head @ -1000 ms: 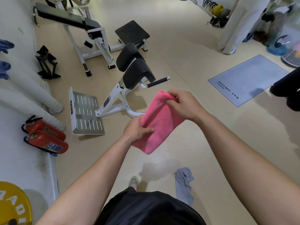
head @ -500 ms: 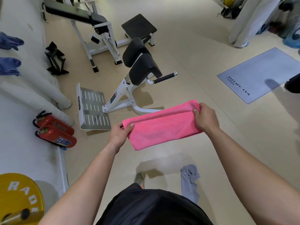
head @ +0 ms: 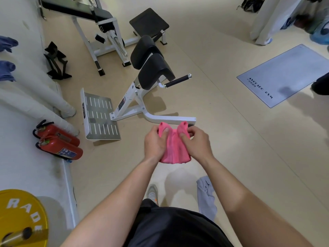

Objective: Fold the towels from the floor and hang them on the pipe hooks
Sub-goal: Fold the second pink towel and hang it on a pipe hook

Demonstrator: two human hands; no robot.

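A pink towel (head: pixel 175 148) hangs folded in the air in front of me, its two ends brought together at the top. My left hand (head: pixel 155 142) grips its left end and my right hand (head: pixel 196 144) grips its right end, thumbs pressed on the cloth. A crumpled grey towel (head: pixel 206 196) lies on the floor by my right leg. Two blue towels (head: pixel 7 70) hang at the far left on the white wall; the hooks under them are hidden.
A white bench with black pads (head: pixel 153 68) and a slotted footplate (head: pixel 99 116) stands just ahead. Two red fire extinguishers (head: pixel 60 145) lie by white wrapped pipes (head: pixel 35 107). A yellow weight plate (head: pixel 19 216) is lower left, a grey mat (head: pixel 284 73) right, another person's legs (head: pixel 268 16) far right.
The towel was stretched wide between my hands half a second ago. My hands have come together, doubling it over into a narrower fold.
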